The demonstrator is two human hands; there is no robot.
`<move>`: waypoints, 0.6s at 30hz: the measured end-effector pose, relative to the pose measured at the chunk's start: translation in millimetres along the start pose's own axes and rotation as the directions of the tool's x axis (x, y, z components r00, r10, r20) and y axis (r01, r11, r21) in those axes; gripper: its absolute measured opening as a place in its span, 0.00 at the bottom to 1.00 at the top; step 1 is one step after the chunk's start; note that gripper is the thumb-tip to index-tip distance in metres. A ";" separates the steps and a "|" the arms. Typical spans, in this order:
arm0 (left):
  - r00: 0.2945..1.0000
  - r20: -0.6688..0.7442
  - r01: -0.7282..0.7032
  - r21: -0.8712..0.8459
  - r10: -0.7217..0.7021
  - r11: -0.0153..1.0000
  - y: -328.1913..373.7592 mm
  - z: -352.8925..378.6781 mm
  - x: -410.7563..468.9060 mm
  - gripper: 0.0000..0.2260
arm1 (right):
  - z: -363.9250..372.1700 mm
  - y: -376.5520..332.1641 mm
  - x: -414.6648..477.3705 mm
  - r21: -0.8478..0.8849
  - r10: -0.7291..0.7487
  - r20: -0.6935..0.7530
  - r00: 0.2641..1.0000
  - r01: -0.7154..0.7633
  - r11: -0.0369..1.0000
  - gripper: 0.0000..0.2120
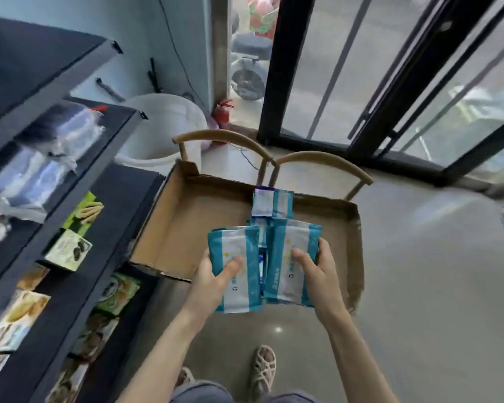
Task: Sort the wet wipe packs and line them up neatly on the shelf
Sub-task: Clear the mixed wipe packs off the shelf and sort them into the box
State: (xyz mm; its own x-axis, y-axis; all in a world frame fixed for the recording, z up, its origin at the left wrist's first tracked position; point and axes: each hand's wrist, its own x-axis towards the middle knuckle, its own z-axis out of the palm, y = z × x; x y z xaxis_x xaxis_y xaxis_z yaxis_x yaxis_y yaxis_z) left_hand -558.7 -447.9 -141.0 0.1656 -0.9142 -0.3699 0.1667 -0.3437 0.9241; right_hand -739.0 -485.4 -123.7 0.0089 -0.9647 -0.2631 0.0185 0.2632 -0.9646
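We see the dark shelf (79, 175) filling the left of the frame and the cardboard box (186, 228) at centre. Over its near edge we hold the left wipe pack (236, 298) and the right wipe pack (294, 237) side by side. Our left hand (216, 276) and our right hand (317, 269) each pinch one, thumb on top.

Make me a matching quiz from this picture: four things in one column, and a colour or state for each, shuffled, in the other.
Column one:
1. left hand
2. box
3. bucket
4. extinguisher

Column two:
A. white
B. red
C. brown
D. gripping a teal pack

Pairs: 1-D, 2-C, 3-A, 4-B
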 end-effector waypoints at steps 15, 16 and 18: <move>0.954 -0.075 0.293 0.035 -0.290 0.955 -84.8 87.8 118.4 0.08 | -79.7 93.5 114.6 -0.047 0.346 -0.069 0.936 -0.350 0.936 0.14; 0.948 -0.075 0.312 0.054 -0.308 0.948 -93.1 86.3 132.4 0.09 | -76.2 104.1 126.5 -0.040 0.371 -0.072 0.926 -0.374 0.927 0.15; 0.932 -0.087 0.359 0.095 -0.352 0.928 -112.4 82.1 161.0 0.12 | -67.9 127.7 149.6 -0.028 0.426 -0.082 0.901 -0.430 0.903 0.15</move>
State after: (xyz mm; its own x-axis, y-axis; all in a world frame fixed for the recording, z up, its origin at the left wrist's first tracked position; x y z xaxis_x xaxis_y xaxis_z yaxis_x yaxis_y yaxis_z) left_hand -630.6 -574.0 -296.5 0.1799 -0.7126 -0.6781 0.1215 -0.6680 0.7342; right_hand -803.2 -596.4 -287.6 -0.0663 -0.7572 -0.6498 -0.0151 0.6519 -0.7582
